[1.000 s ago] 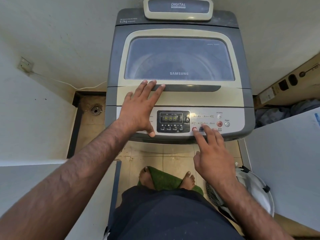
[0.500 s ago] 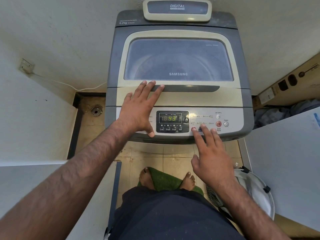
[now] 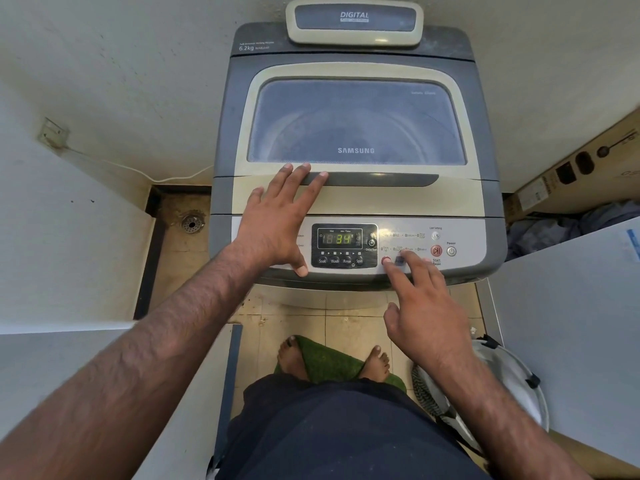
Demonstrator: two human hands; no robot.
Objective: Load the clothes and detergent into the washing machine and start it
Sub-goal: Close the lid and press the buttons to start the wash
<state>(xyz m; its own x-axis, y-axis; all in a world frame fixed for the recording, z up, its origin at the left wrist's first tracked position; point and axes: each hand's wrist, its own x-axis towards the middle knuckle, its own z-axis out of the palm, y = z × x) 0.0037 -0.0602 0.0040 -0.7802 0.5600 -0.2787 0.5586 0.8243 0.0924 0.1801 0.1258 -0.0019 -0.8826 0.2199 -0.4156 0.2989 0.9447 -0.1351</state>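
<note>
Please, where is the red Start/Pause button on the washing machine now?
In the head view, the Start/Pause button sits at the right end of the control panel, just left of the Power button and right of the right hand.

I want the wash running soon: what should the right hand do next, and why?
Probably slide the right hand right to press the red Start/Pause button: the lid is shut, the display reads 34, and its fingertips sit on the program buttons left of it.

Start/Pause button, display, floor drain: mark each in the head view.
Start/Pause button [image 3: 436, 250]: head view, on the red face.
Display [image 3: 341, 238]: head view, on the lit green digits.
Floor drain [image 3: 191, 224]: head view, on the round metal grate.
</note>
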